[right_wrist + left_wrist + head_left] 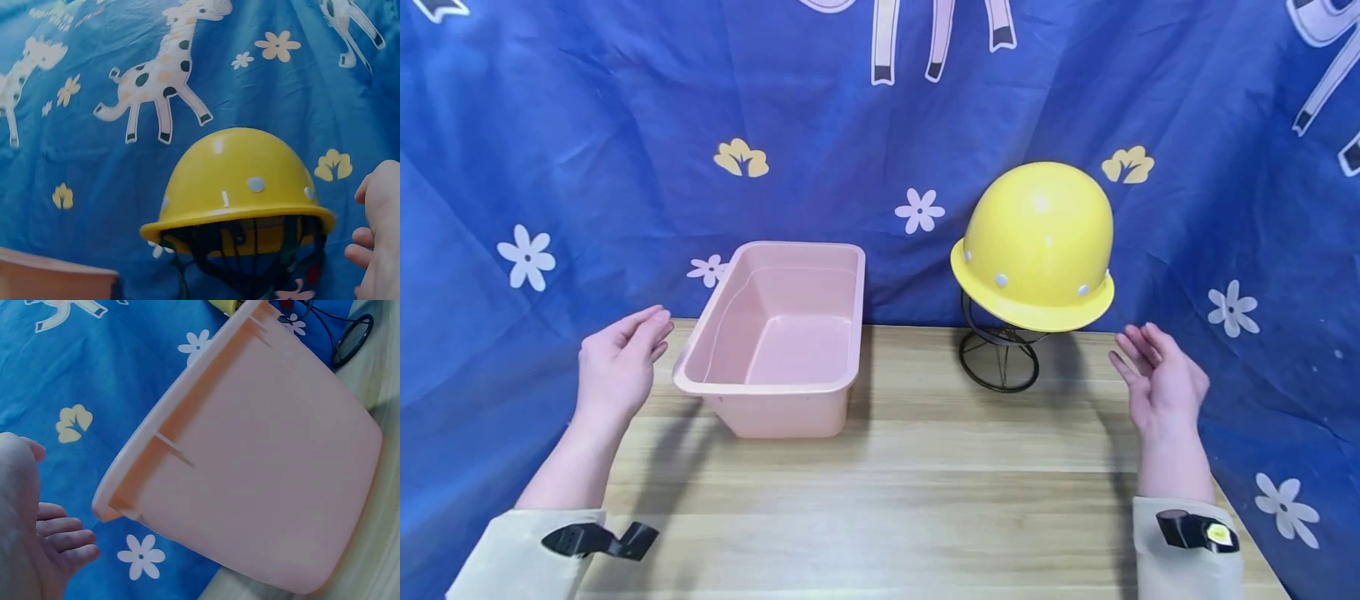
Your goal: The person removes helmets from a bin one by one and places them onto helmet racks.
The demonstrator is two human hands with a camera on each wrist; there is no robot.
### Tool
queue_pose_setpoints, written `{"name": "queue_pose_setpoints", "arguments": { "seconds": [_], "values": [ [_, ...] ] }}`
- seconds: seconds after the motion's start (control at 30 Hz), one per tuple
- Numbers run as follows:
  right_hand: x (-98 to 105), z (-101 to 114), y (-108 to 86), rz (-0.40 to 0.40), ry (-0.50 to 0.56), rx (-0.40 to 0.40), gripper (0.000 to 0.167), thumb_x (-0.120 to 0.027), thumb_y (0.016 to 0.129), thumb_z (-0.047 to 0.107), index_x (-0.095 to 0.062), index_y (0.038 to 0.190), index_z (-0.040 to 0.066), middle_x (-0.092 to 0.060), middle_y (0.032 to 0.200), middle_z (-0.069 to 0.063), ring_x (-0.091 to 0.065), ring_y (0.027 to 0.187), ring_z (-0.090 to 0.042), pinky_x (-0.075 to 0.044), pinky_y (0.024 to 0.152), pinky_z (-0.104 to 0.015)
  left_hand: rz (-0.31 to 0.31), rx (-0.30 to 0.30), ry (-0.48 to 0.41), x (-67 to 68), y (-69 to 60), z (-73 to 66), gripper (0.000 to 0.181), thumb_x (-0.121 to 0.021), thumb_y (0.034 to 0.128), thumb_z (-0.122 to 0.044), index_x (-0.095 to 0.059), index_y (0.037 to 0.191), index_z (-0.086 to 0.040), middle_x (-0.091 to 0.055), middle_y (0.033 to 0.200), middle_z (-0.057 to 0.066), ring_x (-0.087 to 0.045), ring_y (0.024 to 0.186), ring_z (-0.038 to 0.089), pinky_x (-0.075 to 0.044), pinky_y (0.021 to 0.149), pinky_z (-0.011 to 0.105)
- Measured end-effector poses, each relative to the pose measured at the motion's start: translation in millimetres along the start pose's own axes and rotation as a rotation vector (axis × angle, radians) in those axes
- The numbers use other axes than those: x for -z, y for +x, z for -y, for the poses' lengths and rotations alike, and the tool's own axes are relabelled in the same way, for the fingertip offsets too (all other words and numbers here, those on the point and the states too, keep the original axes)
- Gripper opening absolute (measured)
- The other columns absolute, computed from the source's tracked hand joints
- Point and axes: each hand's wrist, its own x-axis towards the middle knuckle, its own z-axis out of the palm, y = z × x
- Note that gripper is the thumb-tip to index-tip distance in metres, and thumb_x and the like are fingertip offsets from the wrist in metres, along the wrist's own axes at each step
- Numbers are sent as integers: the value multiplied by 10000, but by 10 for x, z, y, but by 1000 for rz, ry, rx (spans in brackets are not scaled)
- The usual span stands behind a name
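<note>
A pink plastic basin (797, 408) stands on the wooden table at the left, its inside bare. Just left of its rim my left hand (621, 358) hovers, fingers loosely bent and holding nothing; in the left wrist view the hand (44, 537) is apart from the basin's side (262, 462). To the right, a yellow hard hat (1037, 242) sits on a black wire stand (1000, 387). My right hand (1165, 379) is raised to the right of the hat, apart from it, with relaxed fingers and nothing in them. Dark straps (219, 269) hang under the hat's brim.
A blue cloth (820, 183) printed with flowers and giraffes hangs behind the table and at both sides. The wooden tabletop (887, 517) runs toward me in front of the basin and the stand. Black bands with small attachments (598, 540) are on my sleeves.
</note>
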Motion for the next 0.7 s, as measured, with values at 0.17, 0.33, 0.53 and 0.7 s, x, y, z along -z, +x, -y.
{"name": "queue_pose_setpoints", "arguments": {
  "seconds": [0.17,0.33,0.53,0.7],
  "values": [
    [-24,153,-36,-55,-121,199,285,-857,903,95,-765,1143,-27,-790,1098,-152,-788,875,-239,-647,675,-338,-37,-36,54,43,48,-118,516,-580,1090,-400,-636,1469,-53,-722,1298,-52,-634,1045,-112,-523,901,113],
    [-122,281,-87,58,-159,420,339,-826,930,77,-710,1205,-83,-761,1183,-171,-762,952,-239,-632,702,-280,-54,-134,143,72,118,-298,507,-564,1091,-422,-616,1511,-143,-633,1467,100,-573,1094,-134,-440,979,92],
    [-286,409,-184,208,-449,706,302,-708,1011,64,-717,1289,-52,-695,1298,-148,-641,1176,-233,-515,907,-245,-56,-290,132,108,149,-609,505,-545,1086,-368,-556,1564,-205,-545,1562,91,-510,1357,-5,-357,1136,163],
    [-433,503,-327,286,-874,888,442,-612,1048,153,-613,1479,51,-541,1541,-55,-497,1383,-217,-326,1196,-287,45,-386,198,114,149,-893,608,-542,1076,-376,-395,1658,-277,-346,1694,53,-306,1552,281,-220,1275,452]
  ]
}}
